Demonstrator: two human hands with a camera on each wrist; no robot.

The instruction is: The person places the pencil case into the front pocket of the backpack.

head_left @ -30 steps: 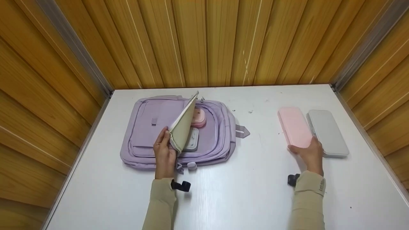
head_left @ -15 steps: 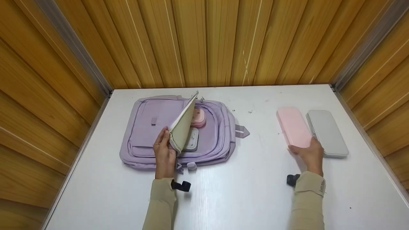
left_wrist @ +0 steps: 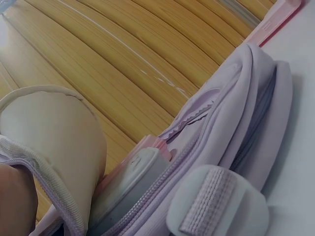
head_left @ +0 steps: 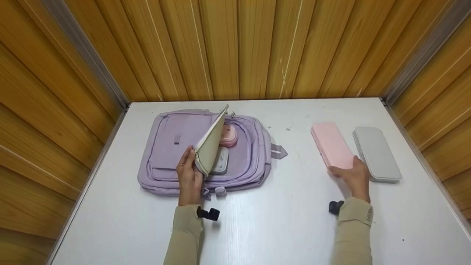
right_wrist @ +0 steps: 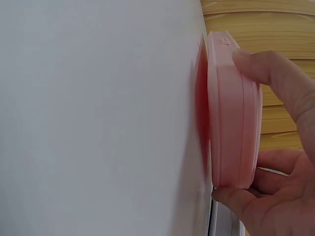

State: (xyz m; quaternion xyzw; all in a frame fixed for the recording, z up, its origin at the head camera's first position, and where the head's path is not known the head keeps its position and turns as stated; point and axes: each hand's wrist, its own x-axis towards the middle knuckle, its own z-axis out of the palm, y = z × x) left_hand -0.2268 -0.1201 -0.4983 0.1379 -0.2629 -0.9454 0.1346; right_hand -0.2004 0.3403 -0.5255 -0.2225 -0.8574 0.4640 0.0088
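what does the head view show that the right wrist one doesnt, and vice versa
Head only: the purple backpack, the left hand holding its cream-lined flap, and the small pink case and small grey case inside.

Right wrist only: the near end of the long pink case face-on, with a small mark near the thumb tip.

Both: the right hand gripping that case, the white table and the wood-patterned wall. A grey edge low in the wrist view may be the large grey case.
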